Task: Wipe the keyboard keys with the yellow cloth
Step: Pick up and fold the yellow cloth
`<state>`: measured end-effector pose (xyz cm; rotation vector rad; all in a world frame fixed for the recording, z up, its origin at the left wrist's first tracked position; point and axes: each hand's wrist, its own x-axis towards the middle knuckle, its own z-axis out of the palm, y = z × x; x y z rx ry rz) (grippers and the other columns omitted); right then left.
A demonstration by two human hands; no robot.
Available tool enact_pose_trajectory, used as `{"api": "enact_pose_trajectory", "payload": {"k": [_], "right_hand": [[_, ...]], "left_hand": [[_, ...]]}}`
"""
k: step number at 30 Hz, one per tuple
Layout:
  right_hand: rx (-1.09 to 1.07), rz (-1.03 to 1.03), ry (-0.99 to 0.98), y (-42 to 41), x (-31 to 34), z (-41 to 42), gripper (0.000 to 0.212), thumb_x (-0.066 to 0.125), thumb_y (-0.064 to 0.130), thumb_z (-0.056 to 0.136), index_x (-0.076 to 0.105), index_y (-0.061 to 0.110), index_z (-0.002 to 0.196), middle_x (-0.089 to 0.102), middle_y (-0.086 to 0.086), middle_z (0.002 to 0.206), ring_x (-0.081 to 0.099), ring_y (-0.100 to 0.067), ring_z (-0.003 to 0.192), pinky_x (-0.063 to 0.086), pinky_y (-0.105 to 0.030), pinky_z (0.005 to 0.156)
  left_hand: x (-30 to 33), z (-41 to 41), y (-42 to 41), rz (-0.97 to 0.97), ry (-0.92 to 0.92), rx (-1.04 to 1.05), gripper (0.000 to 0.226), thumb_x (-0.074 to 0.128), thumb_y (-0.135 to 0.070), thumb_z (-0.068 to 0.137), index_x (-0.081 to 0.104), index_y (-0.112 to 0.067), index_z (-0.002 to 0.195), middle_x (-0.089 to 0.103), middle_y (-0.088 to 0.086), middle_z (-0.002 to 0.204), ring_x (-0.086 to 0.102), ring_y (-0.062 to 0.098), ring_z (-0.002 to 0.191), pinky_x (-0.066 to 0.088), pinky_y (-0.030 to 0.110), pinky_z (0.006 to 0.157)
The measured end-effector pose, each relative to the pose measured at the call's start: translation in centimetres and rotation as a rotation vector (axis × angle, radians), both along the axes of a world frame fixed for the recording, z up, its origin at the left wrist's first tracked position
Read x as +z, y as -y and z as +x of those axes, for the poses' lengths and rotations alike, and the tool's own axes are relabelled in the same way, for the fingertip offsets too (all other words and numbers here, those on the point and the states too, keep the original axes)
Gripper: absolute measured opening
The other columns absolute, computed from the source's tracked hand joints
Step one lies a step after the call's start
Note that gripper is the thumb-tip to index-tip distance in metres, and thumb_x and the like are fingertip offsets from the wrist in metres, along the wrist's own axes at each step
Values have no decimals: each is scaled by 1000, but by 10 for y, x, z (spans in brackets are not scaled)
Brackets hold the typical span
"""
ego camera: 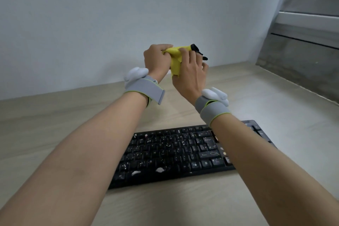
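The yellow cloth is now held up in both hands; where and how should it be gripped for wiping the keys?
Judging by its bunched shape, grip the yellow cloth at its upper, gathered part with the right hand, coming from above. The loose lower fold then hangs free to press onto the keyboard, whose keys show white specks. The left hand can let go.
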<state>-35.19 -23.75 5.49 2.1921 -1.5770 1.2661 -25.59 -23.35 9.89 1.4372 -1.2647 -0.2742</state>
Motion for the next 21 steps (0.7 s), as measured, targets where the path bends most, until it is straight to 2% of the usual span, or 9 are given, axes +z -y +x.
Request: {"api": "enact_pose_trajectory", "payload": {"k": [4,9,12,16,18,21], "right_hand": [[-100,-5,-22,5,-1,-26,61,60,15,69,42,20,127,48,-9,126,42,-31,118,34,-43,91],[-215,-50,-35,-5,2,-62,48,61,28,70,49,23,117,46,-13,125,40,-34,115,28,-46,96],[-268,-77,-105,-10,7,-88,34,57,27,77,50,24,110,41,-14,134,31,-34,125,16,-55,106],[-314,-125,-178,-18,13,-126,25,53,19,81,51,22,106,38,-12,141,24,-35,138,9,-64,109],[-326,-83,-188,-24,15,-143,31,51,15,81,50,21,111,43,-10,137,26,-34,137,11,-63,110],[-333,-15,-185,-33,15,-169,39,50,9,79,46,18,117,54,-10,120,42,-34,123,20,-61,109]], "left_hand": [[-1,-21,10,20,-42,-81,36,48,1,80,76,-9,99,73,8,99,68,24,87,59,36,70],[-4,-54,15,57,-102,-169,32,48,1,76,75,-10,86,72,8,84,68,27,82,60,35,64],[-6,-77,13,84,-169,-224,28,48,0,75,74,-10,81,70,9,81,68,29,84,60,35,64],[-5,-114,9,93,-225,-316,28,49,-2,75,74,-12,79,71,10,81,68,27,77,60,34,59],[-4,-131,6,105,-244,-358,29,49,-4,76,75,-16,80,71,7,80,68,24,77,60,34,61],[-4,-156,-2,133,-263,-450,29,51,-8,75,76,-18,85,72,7,84,69,25,84,60,34,67]]}}
